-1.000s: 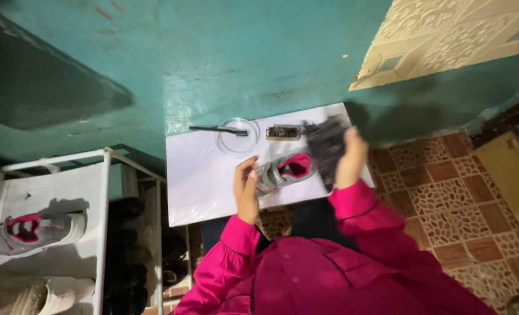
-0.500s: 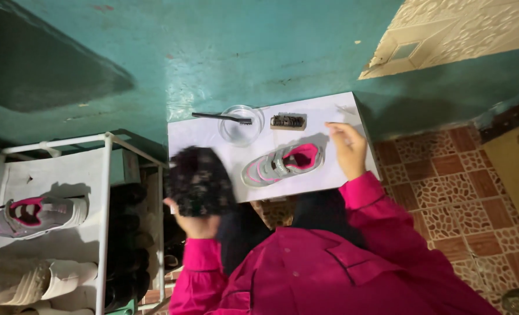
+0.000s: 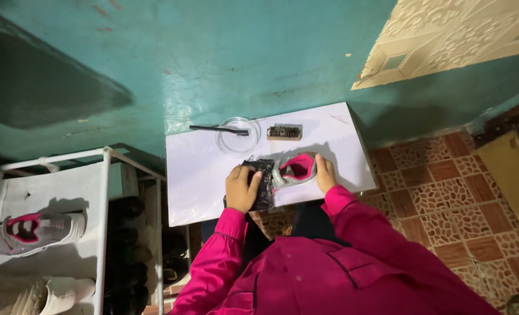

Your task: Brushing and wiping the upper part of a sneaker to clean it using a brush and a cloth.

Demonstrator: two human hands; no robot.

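Two hands work one grey-and-pink shoe (image 3: 294, 170) on your white table (image 3: 201, 175). Your left hand (image 3: 242, 188) presses a dark cloth (image 3: 265, 182) against its toe end, fingers closed over it. Your right hand (image 3: 326, 174) clasps the heel. Wiping seems underway; next likely needs steady bracing. Beyond your grip: brush (image 3: 219, 129), clear bowl (image 3: 238, 135), teal wall (image 3: 224, 58).

Left hand (image 3: 242, 188) presses a dark cloth (image 3: 263, 182) against the grey-pink shoe (image 3: 294, 169); right hand (image 3: 325, 174) steadies its heel.
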